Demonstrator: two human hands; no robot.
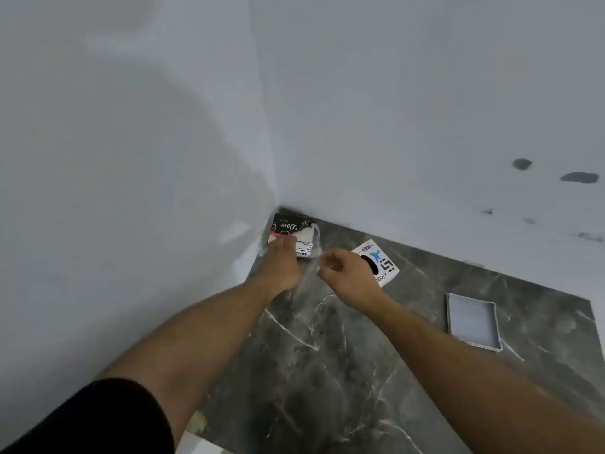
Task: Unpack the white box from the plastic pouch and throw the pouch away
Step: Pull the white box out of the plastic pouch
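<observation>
Corner of marble counter [327, 371]: left hand [281, 263] fingers curled on the Dove-printed box [288, 229] inside clear plastic pouch [311, 253], right hand [343, 270] at its 3 o'clock pinching the pouch edge.

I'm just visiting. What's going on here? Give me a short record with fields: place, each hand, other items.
place: dark marbled counter in a corner of pale walls
left hand: on the box, black and white with Dove printed on it, in the corner
right hand: fingers pinching the clear plastic pouch beside the box
pouch state: partly around the box, as far as can be seen
other items: printed white card; shallow white tray
</observation>
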